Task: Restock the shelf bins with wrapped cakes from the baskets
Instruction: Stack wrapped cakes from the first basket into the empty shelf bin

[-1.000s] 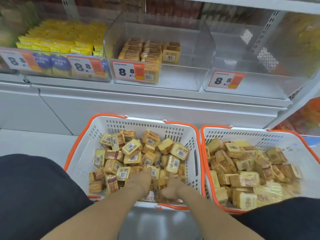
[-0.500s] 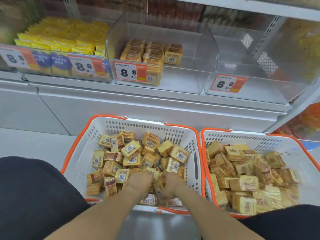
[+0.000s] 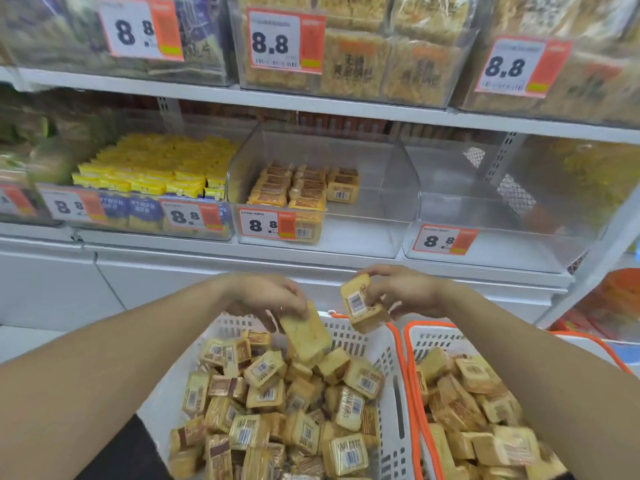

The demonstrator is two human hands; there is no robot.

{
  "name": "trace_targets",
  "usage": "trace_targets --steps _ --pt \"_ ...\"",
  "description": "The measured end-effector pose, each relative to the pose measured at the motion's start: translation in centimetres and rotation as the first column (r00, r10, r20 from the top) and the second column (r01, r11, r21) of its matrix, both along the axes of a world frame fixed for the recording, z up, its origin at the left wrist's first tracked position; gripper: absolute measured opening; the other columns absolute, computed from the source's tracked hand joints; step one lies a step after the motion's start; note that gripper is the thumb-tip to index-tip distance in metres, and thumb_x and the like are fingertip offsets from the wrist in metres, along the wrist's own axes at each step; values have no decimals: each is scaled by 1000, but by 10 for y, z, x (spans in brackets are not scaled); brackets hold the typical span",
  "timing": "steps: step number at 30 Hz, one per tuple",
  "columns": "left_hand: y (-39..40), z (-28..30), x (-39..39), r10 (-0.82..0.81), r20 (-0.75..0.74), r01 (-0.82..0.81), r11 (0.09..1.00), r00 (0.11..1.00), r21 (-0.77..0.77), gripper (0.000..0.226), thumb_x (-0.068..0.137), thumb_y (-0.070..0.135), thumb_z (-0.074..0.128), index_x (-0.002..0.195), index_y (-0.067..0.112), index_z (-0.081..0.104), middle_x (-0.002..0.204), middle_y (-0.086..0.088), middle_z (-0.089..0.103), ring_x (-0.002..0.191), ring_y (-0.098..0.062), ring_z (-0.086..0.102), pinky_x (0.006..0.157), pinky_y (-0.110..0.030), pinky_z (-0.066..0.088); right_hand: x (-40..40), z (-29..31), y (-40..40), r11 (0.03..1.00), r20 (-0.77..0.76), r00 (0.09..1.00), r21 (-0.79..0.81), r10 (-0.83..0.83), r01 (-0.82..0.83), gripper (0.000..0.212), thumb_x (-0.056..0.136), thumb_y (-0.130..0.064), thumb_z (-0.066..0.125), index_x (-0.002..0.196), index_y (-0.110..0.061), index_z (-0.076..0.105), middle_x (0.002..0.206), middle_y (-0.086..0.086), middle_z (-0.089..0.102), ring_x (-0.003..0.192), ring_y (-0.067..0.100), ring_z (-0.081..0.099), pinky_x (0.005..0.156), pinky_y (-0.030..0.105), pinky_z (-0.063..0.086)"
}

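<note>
At nine o'clock a clear plastic bin holds tight rows of glossy yellow packets, too many to count, behind two white-and-orange 8.8 price tags. The left hand, raised above the heap, pinches one flat, pale wrapped cake by its upper edge between thumb and curled fingers, so it hangs tilted over the left basket. That basket is white perforated plastic with an orange rim, and square, crinkly gold-wrapped cakes with barcode labels lie in it in a loose jumble, dozens deep. At twelve o'clock the middle bin, a clear curved-walled plastic box, has three short rows of the same cakes stacked at its left side; its right side is bare shelf floor. The right hand grips a block of cakes, two or perhaps three pressed together, barcode facing the camera, held just above the basket's far rim. At three o'clock stands a second clear bin with one price tag. At five o'clock a second white basket, touching the first, holds a similar heap of wrapped cakes
</note>
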State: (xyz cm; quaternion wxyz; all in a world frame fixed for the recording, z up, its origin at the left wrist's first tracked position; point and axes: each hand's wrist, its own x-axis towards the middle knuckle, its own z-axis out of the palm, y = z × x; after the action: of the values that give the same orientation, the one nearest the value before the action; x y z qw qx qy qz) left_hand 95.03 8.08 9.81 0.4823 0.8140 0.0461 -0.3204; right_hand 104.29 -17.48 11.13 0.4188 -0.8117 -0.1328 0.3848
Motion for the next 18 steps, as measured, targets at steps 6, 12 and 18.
trace_targets --steps 6,12,18 --pt "-6 17 -1 326 119 -237 852 938 -467 27 89 43 73 94 16 74 89 -7 65 82 -20 58 73 -32 44 -2 12 -5 897 -418 907 376 -58 230 20 71 -26 61 86 -13 66 74 6 60 58 17 48 51 25 30" --pt "-31 38 -1 487 244 -284 773 839 -567 39 89 41 62 110 9 65 92 -6 71 81 -16 68 62 -28 50 -3 3 -5 760 -630 772 462 -81 456 39 82 -25 39 88 -2 71 81 15 61 51 20 42 46 22 29" --pt "-18 28 2 337 56 -190 653 940 -733 56 89 4 67 138 11 41 136 -26 59 124 -41 61 102 -41 54 2 14 -1 592 -525 802 562 -286 578 24 84 -20 46 92 -6 63 78 13 58 57 21 48 48 27 36"
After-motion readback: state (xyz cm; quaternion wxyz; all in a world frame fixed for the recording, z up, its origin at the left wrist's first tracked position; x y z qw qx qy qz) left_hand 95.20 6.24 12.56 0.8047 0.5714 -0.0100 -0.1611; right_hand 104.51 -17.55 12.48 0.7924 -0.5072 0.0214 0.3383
